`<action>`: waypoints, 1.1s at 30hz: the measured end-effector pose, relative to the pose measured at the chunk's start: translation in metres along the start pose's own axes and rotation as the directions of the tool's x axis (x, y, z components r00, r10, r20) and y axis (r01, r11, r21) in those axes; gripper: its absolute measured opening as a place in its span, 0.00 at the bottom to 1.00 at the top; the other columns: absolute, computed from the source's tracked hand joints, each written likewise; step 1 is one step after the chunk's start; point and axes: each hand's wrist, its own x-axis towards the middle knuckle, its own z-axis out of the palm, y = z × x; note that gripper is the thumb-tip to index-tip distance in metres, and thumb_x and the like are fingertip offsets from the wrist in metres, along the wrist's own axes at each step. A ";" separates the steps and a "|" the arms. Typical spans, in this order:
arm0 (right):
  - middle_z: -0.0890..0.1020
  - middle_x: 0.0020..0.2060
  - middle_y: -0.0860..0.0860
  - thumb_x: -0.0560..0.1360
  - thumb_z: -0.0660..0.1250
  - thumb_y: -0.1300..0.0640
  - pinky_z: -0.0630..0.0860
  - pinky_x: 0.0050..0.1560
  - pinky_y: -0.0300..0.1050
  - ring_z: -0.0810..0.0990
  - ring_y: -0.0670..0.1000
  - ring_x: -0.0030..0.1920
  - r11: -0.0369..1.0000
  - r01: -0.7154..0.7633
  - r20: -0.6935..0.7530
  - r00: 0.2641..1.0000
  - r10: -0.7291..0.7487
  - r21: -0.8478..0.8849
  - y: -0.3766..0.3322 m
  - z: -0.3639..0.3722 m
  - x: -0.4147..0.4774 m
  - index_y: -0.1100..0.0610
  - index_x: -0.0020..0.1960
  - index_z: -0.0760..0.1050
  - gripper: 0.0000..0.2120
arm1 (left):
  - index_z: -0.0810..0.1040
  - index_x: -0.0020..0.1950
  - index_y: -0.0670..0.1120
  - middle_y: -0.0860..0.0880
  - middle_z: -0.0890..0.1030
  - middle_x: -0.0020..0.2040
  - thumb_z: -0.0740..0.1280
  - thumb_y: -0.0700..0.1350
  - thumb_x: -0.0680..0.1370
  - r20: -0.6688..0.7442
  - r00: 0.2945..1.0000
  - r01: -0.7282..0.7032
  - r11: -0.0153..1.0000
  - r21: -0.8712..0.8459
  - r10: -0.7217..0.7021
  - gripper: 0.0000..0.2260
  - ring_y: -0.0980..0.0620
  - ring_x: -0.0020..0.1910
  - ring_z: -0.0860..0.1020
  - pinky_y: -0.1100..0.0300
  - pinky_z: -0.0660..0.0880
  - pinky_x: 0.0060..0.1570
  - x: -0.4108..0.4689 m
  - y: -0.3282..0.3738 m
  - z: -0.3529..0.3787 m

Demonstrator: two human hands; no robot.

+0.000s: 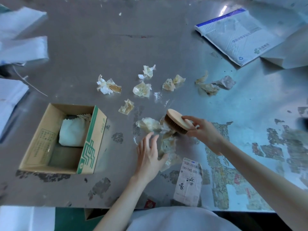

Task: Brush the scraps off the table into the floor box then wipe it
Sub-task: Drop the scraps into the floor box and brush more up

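Note:
My right hand (202, 130) grips a round wooden brush (177, 121), its dark bristles tilted down against a heap of crumpled tape scraps (150, 125) near the table's middle. My left hand (148, 155) lies flat with straight fingers beside that heap, its thumb side touching a clear crumpled scrap (166, 145). Several more yellowish tape scraps (142, 89) lie scattered farther back. An open cardboard box (90, 144) with green print sits on the table at the left, with a white bundle (72, 132) inside.
A worn grey table (100, 47) has patches of stuck paper at the right. A shipping label (189, 180) lies near the front edge. A white mailer bag (236, 35) lies at the back right, white bags (23, 47) at the left. Another cardboard box (90, 214) shows below the front edge.

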 end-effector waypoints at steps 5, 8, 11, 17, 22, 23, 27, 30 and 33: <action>0.77 0.45 0.53 0.68 0.68 0.66 0.67 0.35 0.39 0.73 0.50 0.36 0.989 -0.004 -0.094 0.995 0.018 0.146 -0.005 -0.018 0.005 0.43 0.65 0.73 0.30 | 0.67 0.68 0.44 0.45 0.66 0.68 0.66 0.57 0.73 -0.045 0.999 0.015 1.000 0.017 -0.014 0.28 0.46 0.67 0.63 0.50 0.62 0.64 0.005 -0.009 -0.006; 0.77 0.45 0.53 0.69 0.66 0.68 0.68 0.34 0.39 0.71 0.49 0.33 0.987 -0.011 -0.224 0.974 0.046 0.158 -0.008 -0.037 0.020 0.45 0.67 0.72 0.30 | 0.67 0.66 0.45 0.44 0.64 0.69 0.65 0.56 0.73 -0.073 0.997 0.012 0.999 0.030 -0.010 0.26 0.45 0.66 0.63 0.49 0.63 0.62 0.015 -0.010 -0.012; 0.78 0.47 0.56 0.69 0.67 0.67 0.67 0.32 0.38 0.72 0.47 0.32 0.985 -0.040 -0.354 0.930 0.098 0.169 -0.008 -0.057 0.040 0.48 0.70 0.70 0.31 | 0.67 0.67 0.46 0.43 0.63 0.70 0.65 0.55 0.74 -0.089 0.996 -0.001 0.999 0.047 0.005 0.25 0.43 0.67 0.63 0.47 0.63 0.63 0.032 -0.010 -0.019; 0.78 0.60 0.59 0.69 0.65 0.65 0.70 0.38 0.38 0.77 0.56 0.47 0.968 -0.110 -0.527 0.822 0.215 0.224 0.001 -0.083 0.068 0.50 0.71 0.69 0.31 | 0.62 0.73 0.50 0.46 0.60 0.75 0.65 0.55 0.76 0.004 1.000 -0.016 1.000 0.023 0.015 0.27 0.43 0.75 0.54 0.43 0.53 0.71 0.052 -0.003 -0.021; 0.75 0.64 0.60 0.69 0.63 0.66 0.76 0.47 0.50 0.78 0.60 0.51 0.969 -0.198 -0.481 0.841 0.247 0.150 0.010 -0.084 0.067 0.50 0.72 0.67 0.32 | 0.61 0.73 0.50 0.48 0.61 0.74 0.59 0.61 0.76 0.059 0.998 -0.041 0.997 0.069 0.037 0.28 0.48 0.75 0.54 0.45 0.53 0.71 0.046 -0.002 -0.018; 0.75 0.64 0.60 0.70 0.63 0.66 0.76 0.46 0.51 0.77 0.60 0.49 0.970 -0.191 -0.472 0.848 0.240 0.151 0.011 -0.081 0.065 0.50 0.72 0.67 0.32 | 0.61 0.73 0.50 0.49 0.61 0.74 0.57 0.62 0.76 0.056 0.998 -0.045 0.997 0.067 0.042 0.28 0.48 0.75 0.54 0.45 0.54 0.71 0.044 -0.002 -0.017; 0.76 0.61 0.61 0.70 0.63 0.67 0.74 0.40 0.47 0.76 0.57 0.44 0.973 -0.161 -0.428 0.877 0.217 0.163 0.014 -0.068 0.052 0.49 0.72 0.67 0.31 | 0.61 0.72 0.50 0.49 0.61 0.74 0.54 0.64 0.74 0.067 0.997 -0.028 0.998 0.050 0.025 0.30 0.49 0.74 0.56 0.45 0.56 0.71 0.035 -0.003 -0.014; 0.77 0.58 0.60 0.70 0.64 0.66 0.69 0.33 0.43 0.75 0.54 0.40 0.982 -0.140 -0.375 0.910 0.178 0.126 0.016 -0.058 0.039 0.48 0.71 0.67 0.31 | 0.60 0.73 0.49 0.49 0.59 0.75 0.57 0.64 0.74 0.074 0.997 -0.032 0.998 0.055 0.028 0.31 0.49 0.74 0.55 0.44 0.54 0.71 0.029 -0.002 -0.013; 0.76 0.55 0.58 0.71 0.65 0.66 0.68 0.32 0.39 0.74 0.49 0.36 0.989 -0.120 -0.314 0.939 0.141 0.084 0.016 -0.048 0.023 0.48 0.71 0.68 0.31 | 0.54 0.76 0.50 0.49 0.52 0.77 0.62 0.63 0.75 0.100 0.993 -0.061 0.996 0.058 0.055 0.35 0.52 0.75 0.49 0.52 0.44 0.71 0.022 0.002 -0.015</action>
